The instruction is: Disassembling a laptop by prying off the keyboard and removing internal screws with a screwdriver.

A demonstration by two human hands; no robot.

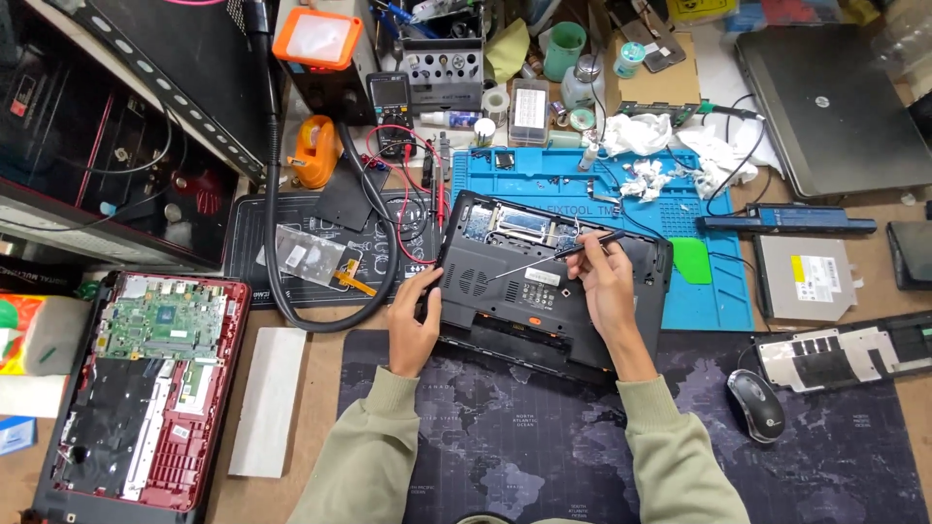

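I see the table [301,485] carrying a dark world-map mat [544,437] and, beyond it, a blue work mat [723,291]. A black laptop [505,281] lies upside down across the seam of the two mats, directly ahead of both hands, its long axis running left to right and slightly tilted. Part of its bottom cover is off near the far edge, exposing boards. A second laptop, red and opened up [184,456], sits well apart at the left. My left hand [416,320] clamps the black laptop's left edge, fingers curled around it. My right hand [602,286] rests on the right half of the base and pinches a slim screwdriver [558,254]. Its shaft points left toward the middle of the base, nearer the right hand.
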